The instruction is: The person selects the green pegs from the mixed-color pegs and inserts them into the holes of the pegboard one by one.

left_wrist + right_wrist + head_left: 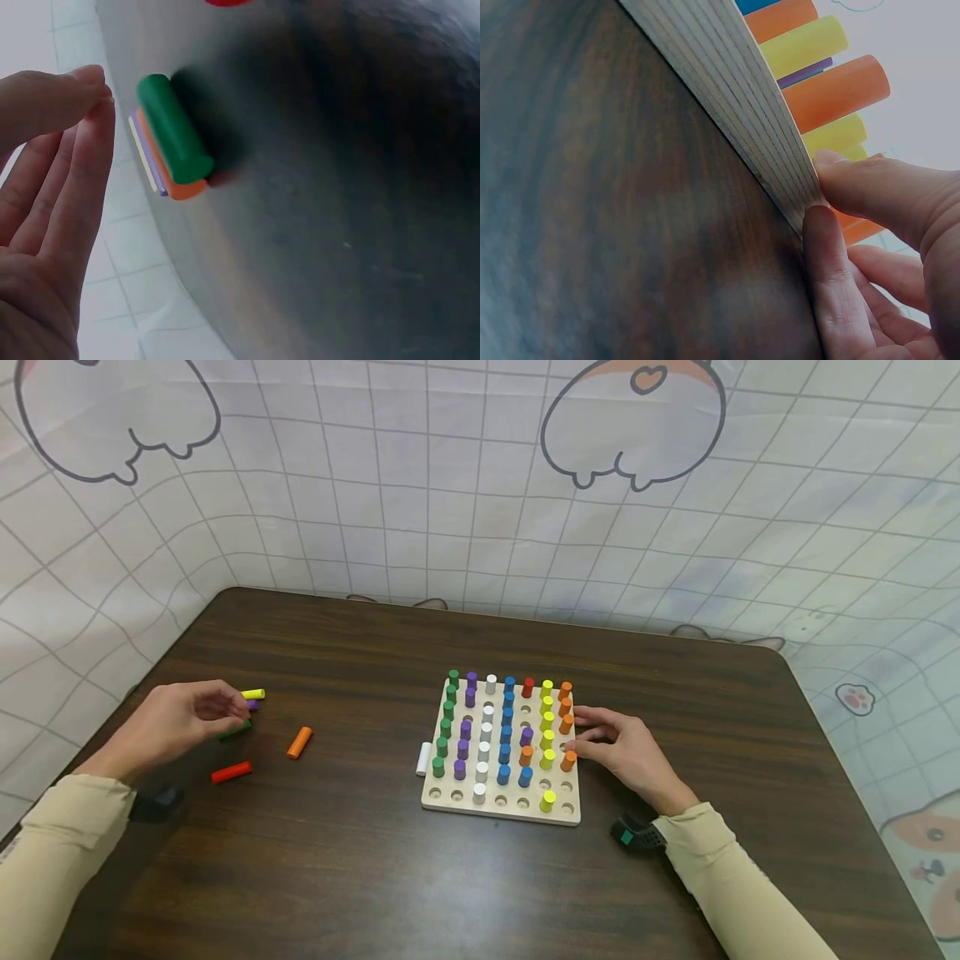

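My left hand (183, 718) hovers at the left of the table, thumb and fingertips close together with nothing visible between them. Just by its fingertips lies a green peg (236, 731), which the left wrist view shows apart from the hand (56, 172). Yellow (255, 694) and purple (253, 705) pegs are partly behind the fingers. On the right, my other hand (622, 747) grips the right edge of a wooden pegboard (480, 807). In the right wrist view, its thumb (877, 187) rests on the board's top edge and the index finger touches its side.
Loose orange (300, 742) and red (232, 772) pegs lie near the left hand. A white peg (423, 759) is beside the board's left edge. Coloured pegs stand in columns on the board, with several bare holes. A patterned curtain (480, 510) hangs behind the dark table (337, 860).
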`<control>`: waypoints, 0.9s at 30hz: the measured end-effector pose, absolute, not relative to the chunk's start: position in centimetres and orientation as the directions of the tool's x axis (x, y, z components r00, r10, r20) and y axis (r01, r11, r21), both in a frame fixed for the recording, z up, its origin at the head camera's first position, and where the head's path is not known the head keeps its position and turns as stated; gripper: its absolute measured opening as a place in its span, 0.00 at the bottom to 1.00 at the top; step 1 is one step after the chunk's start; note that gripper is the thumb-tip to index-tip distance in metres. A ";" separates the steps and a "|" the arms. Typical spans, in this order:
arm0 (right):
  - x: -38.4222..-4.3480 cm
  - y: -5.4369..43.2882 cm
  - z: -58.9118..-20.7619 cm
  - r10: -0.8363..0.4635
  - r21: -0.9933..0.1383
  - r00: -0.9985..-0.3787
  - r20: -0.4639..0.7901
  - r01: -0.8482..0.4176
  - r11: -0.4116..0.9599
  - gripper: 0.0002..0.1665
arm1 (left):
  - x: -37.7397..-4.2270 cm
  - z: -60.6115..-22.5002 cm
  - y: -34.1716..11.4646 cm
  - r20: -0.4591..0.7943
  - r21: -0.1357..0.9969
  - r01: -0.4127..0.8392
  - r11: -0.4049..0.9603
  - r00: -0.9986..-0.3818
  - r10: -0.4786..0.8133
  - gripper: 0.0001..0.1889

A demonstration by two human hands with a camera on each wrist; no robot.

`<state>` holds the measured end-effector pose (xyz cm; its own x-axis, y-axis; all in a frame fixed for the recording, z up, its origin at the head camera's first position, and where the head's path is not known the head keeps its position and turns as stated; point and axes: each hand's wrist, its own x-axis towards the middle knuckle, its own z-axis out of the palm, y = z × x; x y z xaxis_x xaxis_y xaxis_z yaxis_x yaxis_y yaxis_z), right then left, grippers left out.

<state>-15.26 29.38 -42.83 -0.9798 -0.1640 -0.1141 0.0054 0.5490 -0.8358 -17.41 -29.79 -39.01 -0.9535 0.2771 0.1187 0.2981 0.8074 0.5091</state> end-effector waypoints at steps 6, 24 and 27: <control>-15.3 29.4 -42.8 -0.162 -0.830 -0.980 -0.112 0.003 0.558 0.39 | -17.1 -39.9 -30.3 0.136 0.480 0.286 0.830 -0.958 0.251 0.10; -15.3 29.5 -42.8 -0.163 -0.828 -0.981 -0.105 -0.004 0.561 0.39 | -17.2 -40.4 -30.8 0.128 0.465 0.270 0.843 -0.963 0.238 0.10; -15.3 29.5 -42.9 -0.163 -0.827 -0.980 -0.110 -0.001 0.563 0.39 | -17.2 -40.4 -30.7 0.114 0.467 0.270 0.842 -0.963 0.246 0.10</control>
